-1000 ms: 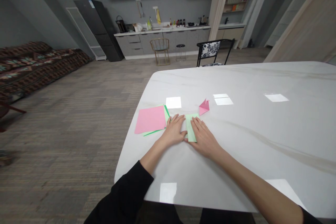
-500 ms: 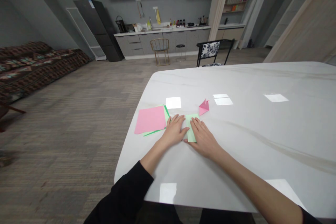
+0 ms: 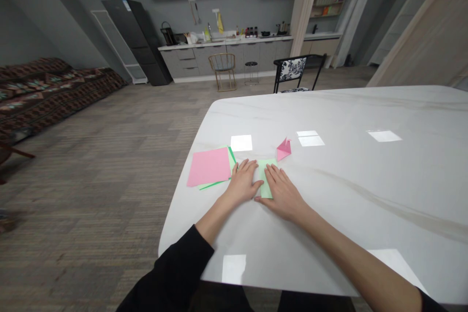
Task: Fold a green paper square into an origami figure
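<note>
A light green paper (image 3: 265,186), a narrow upright rectangle, lies flat on the white table (image 3: 351,156). My right hand (image 3: 285,194) lies flat over its right part, fingers stretched out and thumb near its bottom edge. My left hand (image 3: 243,181) rests at the paper's left edge, palm down with fingers spread, its thumb tip touching or nearly touching the paper. Just beyond my right hand stands a folded pink paper figure (image 3: 284,149). Left of my left hand lies a stack of square sheets, a pink sheet (image 3: 209,166) on top and green ones showing beneath.
Beyond the table's far edge stands a black chair (image 3: 292,70) with a patterned back. A gold wire chair (image 3: 223,69) and a small stool (image 3: 251,65) stand farther off by the kitchen counter (image 3: 237,48). The table's rounded left edge runs beside the stack.
</note>
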The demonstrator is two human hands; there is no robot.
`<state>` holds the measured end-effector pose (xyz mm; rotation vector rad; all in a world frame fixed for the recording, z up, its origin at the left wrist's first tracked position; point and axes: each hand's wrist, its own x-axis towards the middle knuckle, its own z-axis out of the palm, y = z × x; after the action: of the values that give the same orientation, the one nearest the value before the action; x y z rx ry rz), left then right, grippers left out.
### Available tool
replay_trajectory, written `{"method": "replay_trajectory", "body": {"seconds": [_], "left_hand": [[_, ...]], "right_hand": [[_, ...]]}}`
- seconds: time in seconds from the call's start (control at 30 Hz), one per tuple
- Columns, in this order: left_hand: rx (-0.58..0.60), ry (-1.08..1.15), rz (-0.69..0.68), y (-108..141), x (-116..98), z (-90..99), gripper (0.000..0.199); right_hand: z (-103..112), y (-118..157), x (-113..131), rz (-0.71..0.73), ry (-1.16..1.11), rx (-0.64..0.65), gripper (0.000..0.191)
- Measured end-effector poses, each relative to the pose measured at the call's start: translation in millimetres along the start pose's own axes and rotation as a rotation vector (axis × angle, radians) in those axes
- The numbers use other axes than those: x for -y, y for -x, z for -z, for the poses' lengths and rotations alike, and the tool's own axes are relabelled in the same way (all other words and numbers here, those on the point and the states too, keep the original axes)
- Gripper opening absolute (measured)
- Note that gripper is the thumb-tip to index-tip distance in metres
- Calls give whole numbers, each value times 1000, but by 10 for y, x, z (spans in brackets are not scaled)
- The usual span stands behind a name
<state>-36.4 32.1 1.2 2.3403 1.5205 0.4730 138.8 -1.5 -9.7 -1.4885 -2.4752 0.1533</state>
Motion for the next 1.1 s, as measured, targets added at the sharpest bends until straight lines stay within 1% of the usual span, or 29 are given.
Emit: {"method": "replay_trajectory", "body": {"seconds": [0.1, 0.17, 0.2, 0.27, 0.3, 0.33, 0.4, 0.43, 0.5, 0.53, 0.7, 0.77, 0.8, 0.87, 0.9, 0.97, 1.0, 1.03, 1.1], "left_hand": [[-1, -20, -8, 10, -3, 14, 53], [5, -37, -14, 19, -10, 33, 52], [9, -46, -16, 24, -16, 44, 51], [12, -67, -19, 41, -36, 66, 51], [11, -78, -23, 53, -48, 75, 51], [8, -86, -30, 66, -62, 82, 51], [11, -93, -49, 98, -92, 89, 51], [17, -90, -58, 115, -105, 90, 51], [32, -71, -68, 144, -127, 87, 52], [41, -58, -73, 155, -134, 84, 52], [58, 51, -105, 156, -142, 52, 52], [-2, 177, -66, 129, -143, 35, 56], [-51, 285, -19, 110, -148, 30, 61], [-142, 609, 102, 73, -169, 33, 69], [-158, 800, 155, 57, -187, 42, 71], [-121, 1144, 211, 39, -232, 72, 69], [-84, 1255, 215, 39, -256, 90, 66], [-66, 1319, 216, 42, -279, 108, 62], [-71, 1367, 218, 56, -315, 133, 52]], "right_hand": [[46, 3, 16, 1, -52, 28, 106], [103, 6, 4, -33, -144, 4, 97], [139, 6, -12, -76, -212, -43, 88], [220, -1, -59, -225, -387, -214, 68], [260, -8, -87, -308, -488, -299, 63], [298, -17, -114, -391, -585, -319, 61], [353, -40, -158, -541, -791, -233, 60], [368, -51, -172, -588, -893, -165, 59], [371, -68, -185, -630, -1024, -49, 55], [361, -72, -186, -630, -1047, -21, 52], [306, -61, -185, -571, -1018, -45, 37], [323, -53, -176, -540, -1061, -36, 33], [343, -52, -165, -528, -1104, -34, 32], [394, -51, -131, -509, -1213, -38, 34], [421, -51, -110, -503, -1268, -44, 37], [464, -49, -68, -488, -1343, -50, 41], [478, -47, -50, -477, -1362, -52, 43], [486, -44, -35, -462, -1376, -50, 43], [487, -36, -19, -434, -1392, -44, 42]]}}
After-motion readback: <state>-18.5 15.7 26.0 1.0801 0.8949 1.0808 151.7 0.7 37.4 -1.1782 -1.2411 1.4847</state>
